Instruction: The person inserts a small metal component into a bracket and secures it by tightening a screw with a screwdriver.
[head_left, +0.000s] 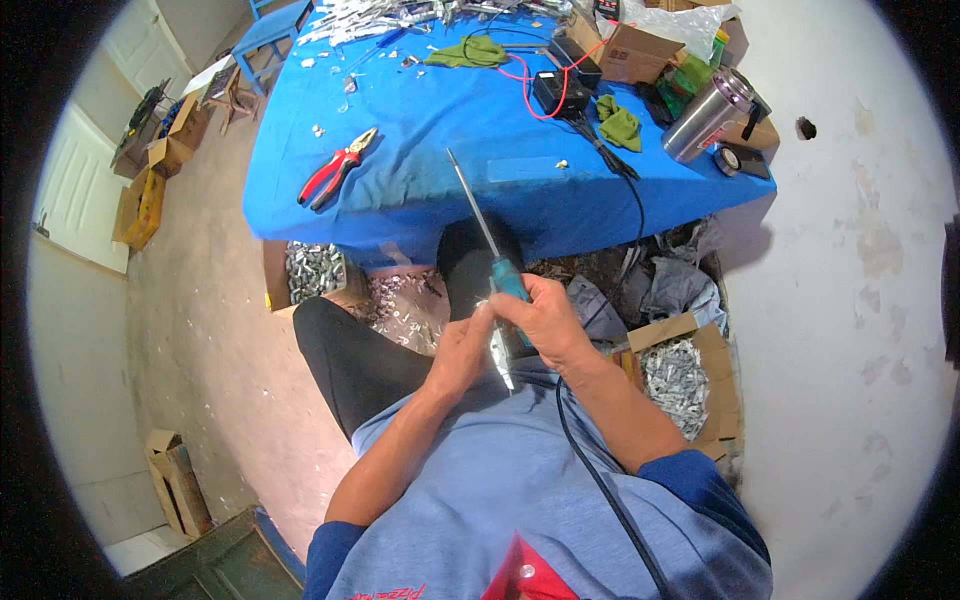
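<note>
- A bare room with pale walls and a dusty floor; the bench (420,190) under a blue cloth fills the top of the view, and the person sits just below its near edge.
- Right hand (548,322), below the bench edge and over the lap: its grip is closed round the blue handle of a screwdriver (490,235), whose shaft points up over the bench edge.
- Left hand (462,350), touching the right one: its grip is pinched on a small silvery metal part (500,352) held against the handle's lower end.
- Risk, as I judge it: the part is held in bare fingers over the lap, so a slip could drive metal into the left palm, or drop the part among the scrap below the bench.
- The black cable (600,480) runs across the chest from the bench; a snag by the right forearm could drag the black box (560,92) off the bench.
- Red pliers (338,168) lie at the bench's left, well apart from both hands.
- Hard to make out: the part's shape, and how it meets the screwdriver, since the fingers cover the joint. The screwdriver's tip is too thin to read. The boxes of metal pieces (318,270) under the bench are half hidden by it.
</note>
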